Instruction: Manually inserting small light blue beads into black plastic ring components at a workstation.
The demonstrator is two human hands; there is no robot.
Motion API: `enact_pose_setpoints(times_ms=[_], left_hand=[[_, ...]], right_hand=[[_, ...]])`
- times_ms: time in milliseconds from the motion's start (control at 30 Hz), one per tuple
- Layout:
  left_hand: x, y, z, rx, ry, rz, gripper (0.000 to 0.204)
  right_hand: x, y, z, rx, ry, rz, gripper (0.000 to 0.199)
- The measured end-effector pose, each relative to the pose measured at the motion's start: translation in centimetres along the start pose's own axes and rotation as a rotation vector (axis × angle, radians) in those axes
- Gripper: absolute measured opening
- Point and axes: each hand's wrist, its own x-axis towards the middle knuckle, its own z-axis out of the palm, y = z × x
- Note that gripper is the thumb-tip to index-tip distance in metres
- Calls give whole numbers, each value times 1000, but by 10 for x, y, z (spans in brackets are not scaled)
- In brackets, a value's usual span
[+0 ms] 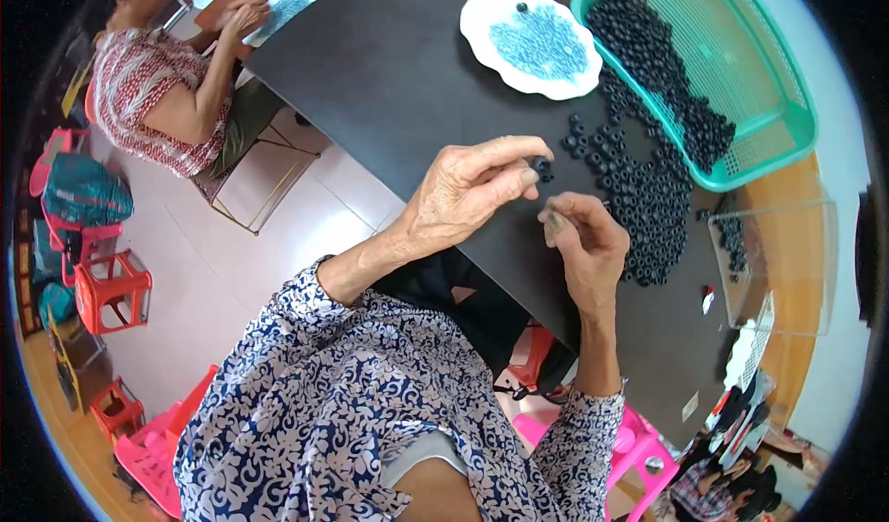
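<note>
Over the near edge of the dark table, my left hand [477,189] pinches a small round black part [543,164] between thumb and forefinger. Close beside it, my right hand [588,240] is closed, its thumb and fingertips pressed together; anything between them is too small to make out. Just beyond my hands, many black ring-shaped parts [644,203] lie in a loose heap on the table. Farther away, a white scalloped plate [480,11] holds a layer of tiny pale-blue pieces [542,48], with a black part among them.
A green mesh basket [773,147] with more black parts stands at the far right. Nearer is a clear plastic box [787,272]. At the left another person [167,96] sits working at a table. Red and pink stools [113,291] stand on the tiled floor.
</note>
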Motion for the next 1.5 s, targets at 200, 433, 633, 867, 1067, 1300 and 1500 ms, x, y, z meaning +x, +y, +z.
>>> enact_pose_setpoints(times_ms=[200, 433, 633, 867, 1067, 1300, 1500], left_hand=[[0, -2, -9, -31, 50, 35, 26], [4, 0, -21, 140, 154, 183, 26], [4, 2, -35, 228, 175, 129, 25], [3, -2, -45, 270, 172, 90, 27], [2, -3, -45, 235, 168, 66, 28], [2, -3, -43, 263, 152, 21, 26], [4, -4, -43, 18, 149, -60, 26]], right_hand=[[0, 3, 2, -16, -35, 17, 15], [2, 3, 4, -41, -42, 56, 14], [0, 4, 4, -48, -51, 47, 12], [-1, 5, 3, -16, -65, 50, 11], [-1, 4, 3, -25, -61, 54, 12], [0, 5, 2, -44, -79, 41, 12], [-2, 6, 2, -24, -88, 28, 14]])
